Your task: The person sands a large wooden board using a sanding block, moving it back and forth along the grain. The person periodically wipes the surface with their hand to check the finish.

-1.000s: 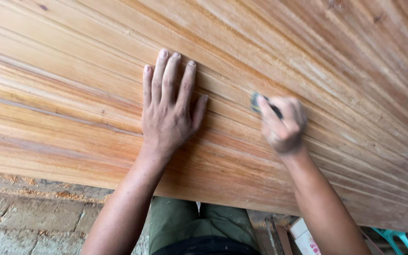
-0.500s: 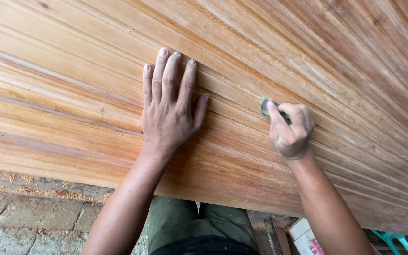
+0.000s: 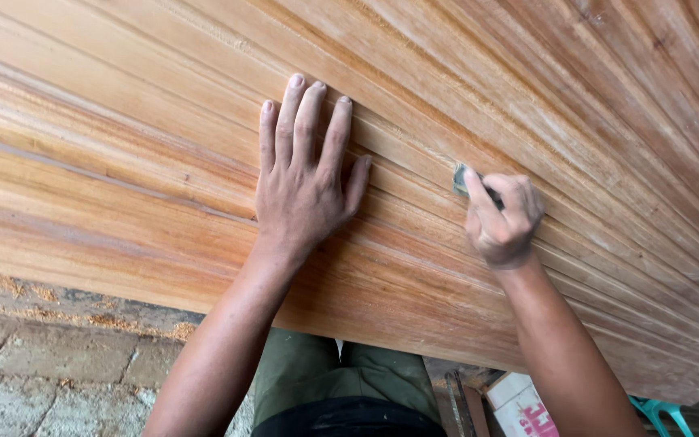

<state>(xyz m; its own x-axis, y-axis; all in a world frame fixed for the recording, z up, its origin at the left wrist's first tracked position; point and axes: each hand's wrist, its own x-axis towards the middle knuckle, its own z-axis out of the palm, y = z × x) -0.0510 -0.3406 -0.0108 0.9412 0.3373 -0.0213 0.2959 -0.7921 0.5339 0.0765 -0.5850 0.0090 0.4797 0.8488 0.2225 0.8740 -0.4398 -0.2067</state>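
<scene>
A large panel of grooved wooden boards [image 3: 123,162] fills most of the view, its grain running from upper left to lower right. My left hand [image 3: 305,178] lies flat on it, palm down, fingers close together and pointing up. My right hand [image 3: 502,220] is curled around a small grey piece of sandpaper [image 3: 461,178] and presses it into a groove of the panel, to the right of the left hand.
Below the panel's near edge lies a stone-paved floor [image 3: 34,364] with sawdust along it. My green trousers [image 3: 341,380] show at the bottom middle. A white box [image 3: 527,405] and a turquoise plastic thing [image 3: 657,414] sit at the lower right.
My right hand with the sandpaper has slid a little to the right and downward along the groove. The left hand has stayed in place on the panel.
</scene>
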